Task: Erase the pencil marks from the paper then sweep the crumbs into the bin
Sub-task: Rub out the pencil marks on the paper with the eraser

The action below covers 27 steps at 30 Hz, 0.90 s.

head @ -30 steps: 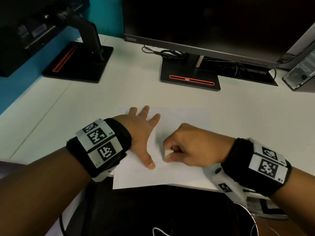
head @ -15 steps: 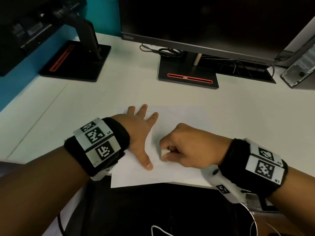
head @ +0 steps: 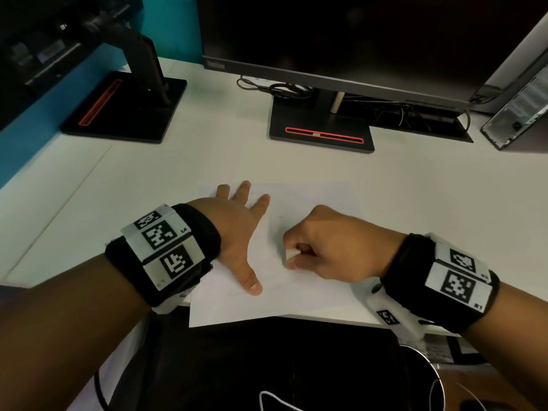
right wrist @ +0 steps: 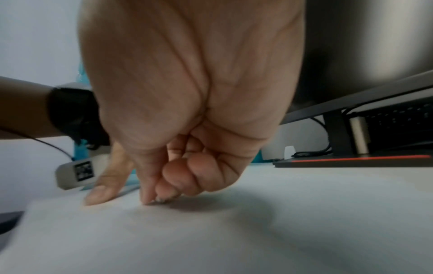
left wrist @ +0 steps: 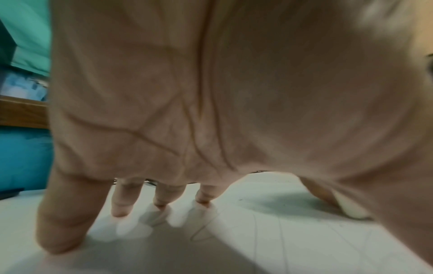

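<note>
A white sheet of paper (head: 311, 295) lies at the near edge of the white desk (head: 415, 188), its front corner hanging over the edge. My left hand (head: 240, 232) lies flat on the sheet's left half, fingers spread, pressing it down; its palm (left wrist: 211, 92) fills the left wrist view. To its right, my right hand (head: 323, 247) is curled and pinches a small white eraser (head: 291, 253) against the paper. That eraser (left wrist: 351, 209) also shows in the left wrist view. Faint pencil lines (left wrist: 281, 231) cross the sheet. In the right wrist view the curled fingers (right wrist: 178, 178) hide the eraser.
A monitor stand (head: 321, 129) with a red stripe sits behind the paper, with cables (head: 275, 89) beside it. A second stand (head: 124, 108) is at the back left. A grey device (head: 516, 120) leans at the back right. Something dark (head: 267, 366) lies below the desk edge.
My right hand with the eraser has shifted slightly left and back over the paper, a small rubbing stroke. The left hand stays flat on the sheet.
</note>
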Motion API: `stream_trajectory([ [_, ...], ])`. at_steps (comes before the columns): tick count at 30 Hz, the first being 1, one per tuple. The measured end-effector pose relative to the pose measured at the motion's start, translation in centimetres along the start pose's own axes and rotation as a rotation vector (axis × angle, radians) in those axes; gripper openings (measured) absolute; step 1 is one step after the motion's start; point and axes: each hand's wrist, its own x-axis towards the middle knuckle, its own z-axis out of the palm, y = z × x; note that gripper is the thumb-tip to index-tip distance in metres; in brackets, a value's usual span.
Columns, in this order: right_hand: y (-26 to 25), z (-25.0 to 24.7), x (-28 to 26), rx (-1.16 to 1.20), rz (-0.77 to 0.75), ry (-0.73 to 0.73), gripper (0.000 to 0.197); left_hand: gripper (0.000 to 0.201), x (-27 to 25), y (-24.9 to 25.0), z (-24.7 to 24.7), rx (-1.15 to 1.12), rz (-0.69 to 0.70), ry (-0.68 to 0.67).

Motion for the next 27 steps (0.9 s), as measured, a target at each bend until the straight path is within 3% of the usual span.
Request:
stream_trajectory([
  [3, 0.1, 0.2, -1.1, 0.056, -0.002, -0.055, 0.029, 0.158, 0.0, -0.2, 0.1, -0.004, 0.006, 0.003],
  [8, 0.4, 0.3, -1.1, 0.042, 0.002, 0.015, 0.018, 0.16, 0.3, -0.1, 0.1, 0.005, -0.003, -0.005],
  [19, 0.4, 0.5, -1.6, 0.049, 0.014, -0.016, 0.025, 0.158, 0.1, 0.0, 0.0, 0.008, -0.008, -0.009],
  [23, 0.5, 0.2, -0.9, 0.0, 0.04, 0.057, 0.024, 0.158, 0.2, 0.1, 0.0, 0.008, -0.01, -0.018],
  [27, 0.1, 0.4, -1.3, 0.042, 0.0, -0.041, 0.029, 0.159, 0.2, 0.1, 0.1, 0.009, -0.014, -0.013],
])
